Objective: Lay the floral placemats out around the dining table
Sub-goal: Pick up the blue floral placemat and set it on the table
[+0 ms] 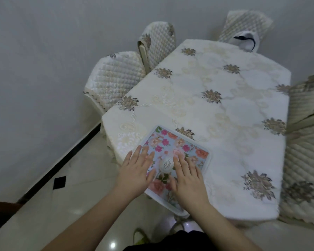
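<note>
A floral placemat [172,144] with pink and orange flowers and a pale border lies on the near corner of the dining table [225,98]. Its near end overhangs the table's front edge. My left hand [136,171] rests flat on the mat's left side, fingers spread. Over the mat's right half lies my right hand [187,180], palm down with fingers apart. Between the two hands sits a small round white object [166,164] on the mat. I cannot tell whether more than one mat lies in this spot.
A white embroidered cloth with brown flower motifs covers the table. Quilted chairs stand at the far left [114,78], the far end [246,26] and the right side [308,142]. The wall runs along the left, with tiled floor [71,205] below.
</note>
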`<action>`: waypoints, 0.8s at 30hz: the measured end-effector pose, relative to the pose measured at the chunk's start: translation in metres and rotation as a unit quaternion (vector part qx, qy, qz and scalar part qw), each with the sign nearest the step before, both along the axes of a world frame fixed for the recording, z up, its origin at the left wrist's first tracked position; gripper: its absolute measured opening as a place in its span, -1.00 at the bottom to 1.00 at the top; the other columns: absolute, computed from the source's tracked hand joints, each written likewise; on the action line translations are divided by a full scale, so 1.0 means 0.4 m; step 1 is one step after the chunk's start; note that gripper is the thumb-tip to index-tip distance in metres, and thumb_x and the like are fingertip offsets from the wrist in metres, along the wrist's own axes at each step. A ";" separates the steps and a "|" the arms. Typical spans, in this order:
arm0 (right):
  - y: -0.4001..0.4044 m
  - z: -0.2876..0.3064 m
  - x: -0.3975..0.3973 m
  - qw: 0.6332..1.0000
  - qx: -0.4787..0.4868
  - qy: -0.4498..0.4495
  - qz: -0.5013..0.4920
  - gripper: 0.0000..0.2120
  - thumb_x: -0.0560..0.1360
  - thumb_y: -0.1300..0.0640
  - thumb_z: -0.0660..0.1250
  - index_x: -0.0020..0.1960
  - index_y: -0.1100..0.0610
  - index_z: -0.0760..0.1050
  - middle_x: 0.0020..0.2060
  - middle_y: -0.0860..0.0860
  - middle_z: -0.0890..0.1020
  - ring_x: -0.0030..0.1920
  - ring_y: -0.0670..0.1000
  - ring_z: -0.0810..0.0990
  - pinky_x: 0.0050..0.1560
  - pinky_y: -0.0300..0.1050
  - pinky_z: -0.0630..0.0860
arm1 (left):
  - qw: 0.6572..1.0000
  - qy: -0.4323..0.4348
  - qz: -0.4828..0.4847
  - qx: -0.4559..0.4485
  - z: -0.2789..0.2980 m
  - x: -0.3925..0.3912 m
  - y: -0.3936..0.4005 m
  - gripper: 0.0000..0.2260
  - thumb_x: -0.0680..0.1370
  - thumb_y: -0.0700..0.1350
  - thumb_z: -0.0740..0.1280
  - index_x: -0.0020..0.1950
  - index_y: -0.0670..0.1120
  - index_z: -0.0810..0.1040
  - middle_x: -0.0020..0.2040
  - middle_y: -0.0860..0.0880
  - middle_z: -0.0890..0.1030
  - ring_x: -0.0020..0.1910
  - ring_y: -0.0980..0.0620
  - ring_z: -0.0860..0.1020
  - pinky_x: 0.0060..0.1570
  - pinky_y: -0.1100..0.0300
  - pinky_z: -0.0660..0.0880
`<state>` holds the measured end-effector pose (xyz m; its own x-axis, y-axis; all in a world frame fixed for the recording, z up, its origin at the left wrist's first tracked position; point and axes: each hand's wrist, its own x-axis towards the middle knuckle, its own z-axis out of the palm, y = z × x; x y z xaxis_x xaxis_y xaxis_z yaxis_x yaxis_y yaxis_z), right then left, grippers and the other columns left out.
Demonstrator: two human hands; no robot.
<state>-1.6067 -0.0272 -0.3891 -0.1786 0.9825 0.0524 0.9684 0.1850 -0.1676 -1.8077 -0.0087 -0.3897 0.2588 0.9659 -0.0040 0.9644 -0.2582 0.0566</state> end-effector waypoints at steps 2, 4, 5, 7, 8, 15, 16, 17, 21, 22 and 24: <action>-0.004 -0.012 0.018 1.000 0.002 -0.006 -0.016 -0.44 0.52 -0.07 0.09 0.46 0.13 0.38 0.43 0.09 0.43 0.40 0.18 0.43 0.31 0.19 0.43 | 1.000 0.001 -0.008 0.001 0.001 0.000 0.007 -0.47 0.60 0.16 0.03 0.43 -0.07 0.47 0.46 -0.11 0.43 0.48 -0.15 0.34 0.40 -0.10 0.13; -0.006 -0.027 0.031 1.000 0.001 -0.010 -0.027 -0.44 0.51 -0.08 0.14 0.45 0.12 0.39 0.42 0.08 0.44 0.40 0.17 0.43 0.31 0.17 0.43 | 1.000 0.000 -0.015 -0.006 -0.007 -0.002 0.006 -0.46 0.62 0.17 -0.01 0.43 -0.07 0.48 0.46 -0.12 0.43 0.46 -0.15 0.35 0.40 -0.09 0.13; -0.006 -0.034 0.034 0.999 -0.003 -0.007 -0.032 -0.44 0.51 -0.09 0.16 0.45 0.11 0.39 0.42 0.08 0.44 0.40 0.17 0.43 0.31 0.17 0.42 | 1.000 -0.001 -0.017 -0.014 -0.011 -0.002 0.004 -0.45 0.64 0.19 -0.05 0.42 -0.07 0.48 0.46 -0.12 0.43 0.46 -0.15 0.36 0.40 -0.09 0.13; -0.003 -0.049 0.037 0.999 -0.009 0.002 -0.040 -0.44 0.51 -0.08 0.13 0.45 0.12 0.40 0.42 0.09 0.44 0.40 0.18 0.42 0.31 0.18 0.43 | 0.999 0.002 -0.023 -0.030 -0.014 0.005 0.003 -0.39 0.65 0.21 -0.15 0.42 -0.06 0.48 0.46 -0.11 0.42 0.45 -0.13 0.36 0.40 -0.07 0.14; -0.002 -0.056 0.038 0.999 -0.013 0.005 -0.041 -0.43 0.50 -0.08 0.10 0.44 0.12 0.40 0.42 0.09 0.44 0.40 0.18 0.43 0.30 0.18 0.43 | 0.999 0.007 -0.030 -0.033 -0.015 0.011 0.004 -0.38 0.65 0.22 -0.17 0.42 -0.06 0.48 0.47 -0.11 0.42 0.45 -0.13 0.37 0.39 -0.07 0.14; 0.003 -0.107 0.043 0.998 -0.053 0.009 -0.043 -0.43 0.52 -0.10 0.17 0.48 0.09 0.35 0.45 0.06 0.41 0.42 0.16 0.40 0.37 0.19 0.37 | 0.998 0.024 -0.020 -0.056 -0.052 0.000 0.029 -0.42 0.60 0.24 -0.02 0.54 -0.01 0.31 0.56 -0.07 0.26 0.55 -0.08 0.18 0.47 -0.02 -0.01; 0.000 -0.112 0.045 0.997 -0.054 0.011 -0.044 -0.44 0.52 -0.10 0.17 0.48 0.09 0.35 0.44 0.05 0.42 0.42 0.16 0.41 0.36 0.19 0.37 | 0.997 0.026 -0.023 -0.063 -0.056 0.001 0.036 -0.42 0.60 0.24 -0.02 0.53 -0.02 0.32 0.56 -0.08 0.27 0.54 -0.09 0.20 0.47 -0.03 0.02; -0.004 -0.116 0.047 0.997 -0.056 0.015 -0.048 -0.44 0.53 -0.11 0.15 0.47 0.08 0.36 0.43 0.05 0.43 0.41 0.16 0.42 0.36 0.19 0.37 | 0.997 0.028 -0.031 -0.071 -0.059 0.005 0.045 -0.42 0.60 0.23 -0.01 0.51 -0.03 0.36 0.54 -0.10 0.31 0.52 -0.11 0.25 0.46 -0.05 0.06; -0.019 -0.134 0.043 0.993 -0.085 0.011 -0.082 -0.43 0.55 -0.16 0.07 0.49 0.06 0.33 0.43 0.05 0.43 0.42 0.15 0.41 0.37 0.18 0.36 | 0.994 0.038 -0.075 -0.076 -0.096 0.008 0.094 -0.45 0.59 0.20 0.02 0.43 -0.06 0.46 0.46 -0.14 0.42 0.44 -0.19 0.38 0.41 -0.08 0.13; -0.020 -0.137 0.038 0.991 -0.090 0.010 -0.094 -0.42 0.54 -0.16 0.06 0.48 0.06 0.34 0.43 0.05 0.43 0.42 0.14 0.41 0.36 0.18 0.36 | 0.993 0.040 -0.084 -0.079 -0.109 0.002 0.104 -0.45 0.58 0.20 0.02 0.44 -0.05 0.45 0.47 -0.15 0.42 0.44 -0.19 0.38 0.42 -0.09 0.19; -0.024 -0.146 0.024 0.988 -0.096 0.011 -0.121 -0.43 0.53 -0.16 0.08 0.47 0.06 0.36 0.43 0.06 0.44 0.41 0.14 0.41 0.35 0.18 0.36 | 0.990 0.041 -0.106 -0.090 -0.133 -0.015 0.118 -0.44 0.58 0.20 0.02 0.49 -0.01 0.39 0.49 -0.15 0.37 0.46 -0.19 0.35 0.40 -0.13 0.29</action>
